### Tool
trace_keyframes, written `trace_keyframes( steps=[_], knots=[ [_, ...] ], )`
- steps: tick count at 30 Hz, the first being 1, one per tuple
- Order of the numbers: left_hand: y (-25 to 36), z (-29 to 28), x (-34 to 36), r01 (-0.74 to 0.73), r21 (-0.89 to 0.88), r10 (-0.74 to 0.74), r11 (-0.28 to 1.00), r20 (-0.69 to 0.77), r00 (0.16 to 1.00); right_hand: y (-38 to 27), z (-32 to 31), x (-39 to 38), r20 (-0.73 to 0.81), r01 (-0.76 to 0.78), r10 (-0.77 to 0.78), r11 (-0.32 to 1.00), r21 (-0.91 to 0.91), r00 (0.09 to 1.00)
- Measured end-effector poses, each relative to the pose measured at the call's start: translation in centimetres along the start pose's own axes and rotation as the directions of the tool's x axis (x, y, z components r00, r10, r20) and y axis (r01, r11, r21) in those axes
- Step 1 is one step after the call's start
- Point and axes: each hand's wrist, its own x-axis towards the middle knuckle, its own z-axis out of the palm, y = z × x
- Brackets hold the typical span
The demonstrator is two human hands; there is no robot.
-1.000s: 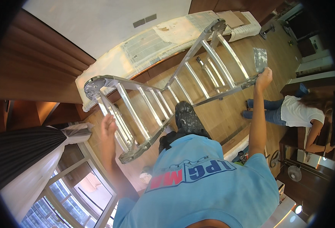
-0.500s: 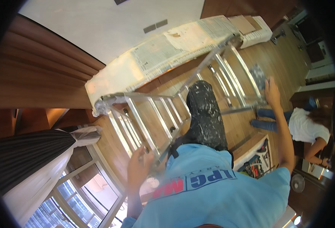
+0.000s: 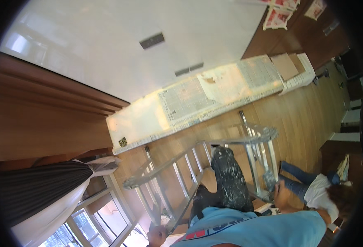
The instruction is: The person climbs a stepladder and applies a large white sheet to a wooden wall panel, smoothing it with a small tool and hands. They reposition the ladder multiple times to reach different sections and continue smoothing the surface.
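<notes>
The silver aluminium stepladder (image 3: 214, 164) stands on the brown wooden plank floor (image 3: 301, 119), seen from above with its rails and rungs running from the lower left up toward the right. The left hand (image 3: 157, 234) sits at the bottom edge of the view, fingers curled round the lower end of a ladder rail; it looks closed on the metal, though only part of the hand shows. The right hand (image 3: 281, 193) is at the ladder's right side, just beside a small grey rectangular object (image 3: 269, 180) that it seems to grip against the rail; how tightly the fingers close cannot be told. Between the two hands, a leg in dark paint-spattered trousers (image 3: 230, 181) rests across the rungs, and the person's light blue T-shirt (image 3: 255, 228) fills the lower middle.

Beyond the ladder, a long low ledge covered with newspaper sheets (image 3: 202, 101) runs along the white wall (image 3: 128, 41), with flat brown cardboard pieces (image 3: 286, 66) lying at its right end. To the right, near the ladder's foot, another person in a white top and blue jeans (image 3: 313, 191) crouches on the floor. At the lower left, a dark pleated curtain with white sheer fabric (image 3: 49, 193) hangs beside a window frame (image 3: 95, 222).
</notes>
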Motion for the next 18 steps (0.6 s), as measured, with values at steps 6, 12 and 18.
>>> trace_keyframes(
  steps=[6, 12, 18],
  knots=[
    [3.3, -1.2, 2.7, 0.198, 0.13, -0.178, 0.972, -0.152, 0.972, 0.7, 0.7, -0.2, 0.013, 0.051, -0.049, 0.992, -0.118, 0.999],
    [4.6, -1.6, 3.3, 0.419, 0.223, -0.41, 0.88, -0.086, 0.908, 2.6, -1.3, 2.5, 0.139, -0.044, 0.067, 0.986, -0.161, 0.988],
    [2.5, -0.4, 2.7, 0.429, 0.158, -0.427, 0.889, -0.049, 0.903, 4.6, -15.9, 7.5, 0.307, 0.278, -0.205, 0.936, -0.216, 0.929]
  ],
)
